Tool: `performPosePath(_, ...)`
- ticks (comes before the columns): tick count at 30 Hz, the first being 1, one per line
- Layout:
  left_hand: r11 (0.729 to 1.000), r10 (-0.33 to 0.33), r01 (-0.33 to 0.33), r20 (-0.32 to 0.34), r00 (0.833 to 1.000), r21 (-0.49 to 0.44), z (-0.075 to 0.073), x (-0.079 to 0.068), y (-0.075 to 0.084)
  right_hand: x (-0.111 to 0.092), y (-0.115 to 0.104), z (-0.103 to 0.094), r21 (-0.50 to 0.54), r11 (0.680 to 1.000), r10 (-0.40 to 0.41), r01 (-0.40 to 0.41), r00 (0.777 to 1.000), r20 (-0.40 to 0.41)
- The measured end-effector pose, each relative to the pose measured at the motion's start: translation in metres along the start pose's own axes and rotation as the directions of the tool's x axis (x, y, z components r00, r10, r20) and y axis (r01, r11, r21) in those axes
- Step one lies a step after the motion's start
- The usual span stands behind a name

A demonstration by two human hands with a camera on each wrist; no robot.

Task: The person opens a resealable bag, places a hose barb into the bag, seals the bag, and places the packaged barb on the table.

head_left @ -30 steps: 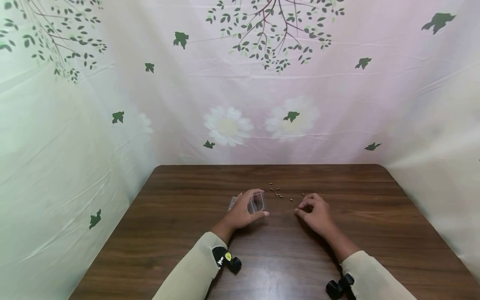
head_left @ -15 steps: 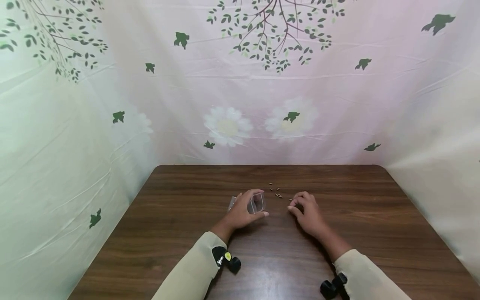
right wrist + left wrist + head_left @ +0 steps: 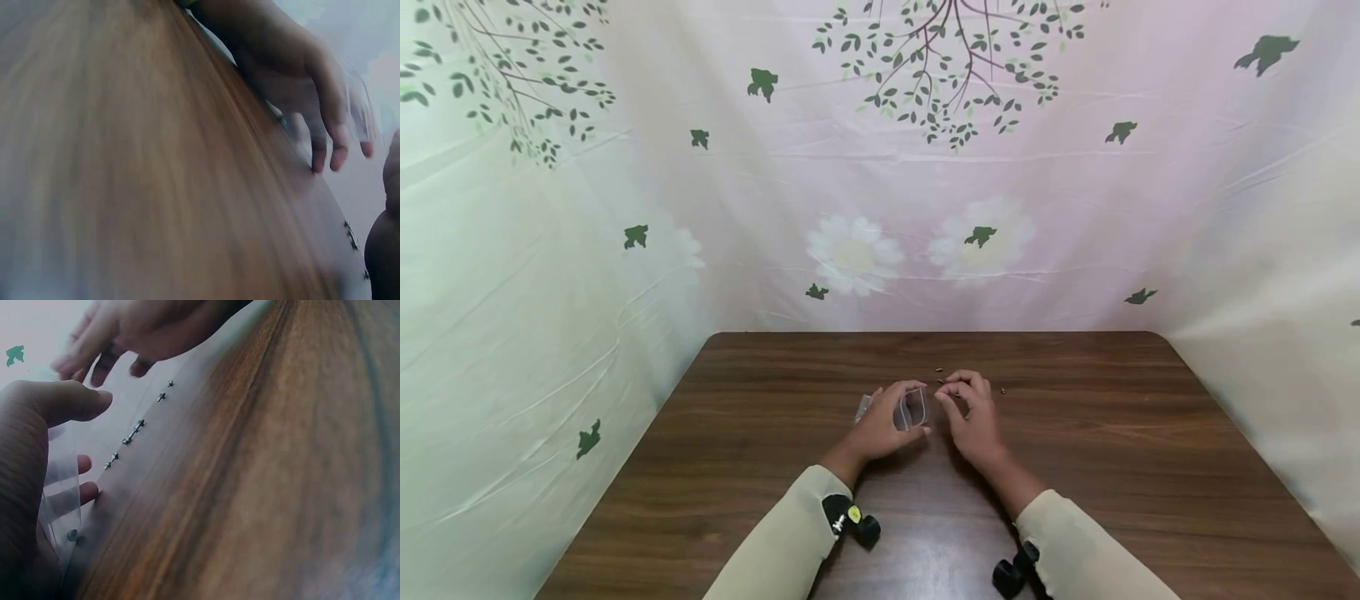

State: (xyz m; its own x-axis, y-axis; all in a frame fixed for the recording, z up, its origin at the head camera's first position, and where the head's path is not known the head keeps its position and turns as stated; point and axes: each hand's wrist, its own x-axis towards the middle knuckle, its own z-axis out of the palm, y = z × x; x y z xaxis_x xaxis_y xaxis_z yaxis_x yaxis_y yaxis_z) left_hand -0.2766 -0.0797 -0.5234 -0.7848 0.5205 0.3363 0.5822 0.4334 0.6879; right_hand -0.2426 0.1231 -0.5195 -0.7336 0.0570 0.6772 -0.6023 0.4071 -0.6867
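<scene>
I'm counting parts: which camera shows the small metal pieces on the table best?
The left wrist view: metal pieces show in a row, larger and unobstructed. The head view shows a few tiny ones near the right hand; the right wrist view, a few, blurred, by its right edge.

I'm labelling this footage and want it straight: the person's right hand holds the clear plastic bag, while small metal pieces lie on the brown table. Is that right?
Not quite: the left hand, not the right hand, holds the clear plastic bag, as the head view shows. The small metal pieces do lie on the brown table.
</scene>
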Motion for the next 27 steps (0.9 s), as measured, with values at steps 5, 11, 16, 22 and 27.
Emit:
performPosePath(5,1.0,-0.027,0.027,0.009,1.0,0.0,0.0,0.0,-0.002,0.001,-0.005,0.011,0.054,0.998,0.024,-0.028,0.998,0.063)
performPosePath(11,1.0,0.01,-0.01,-0.01,1.0,0.002,0.0,-0.001,-0.002,0.002,0.003,0.005,-0.018,1.0,-0.007,0.007,1.0,0.023)
performPosePath(16,1.0,0.027,-0.027,-0.028,0.999,0.006,0.002,-0.001,-0.003,0.008,0.018,-0.013,-0.13,0.991,0.033,-0.038,0.999,-0.039)
performPosePath(22,0.999,0.037,-0.036,-0.029,0.999,0.018,0.003,-0.002,-0.005,0.012,0.029,-0.036,-0.188,0.953,0.237,-0.238,0.971,-0.03)
performPosePath(27,1.0,0.024,-0.024,-0.023,0.999,0.002,0.001,-0.003,-0.002,0.015,0.031,-0.047,-0.283,0.88,0.405,-0.38,0.914,0.033)
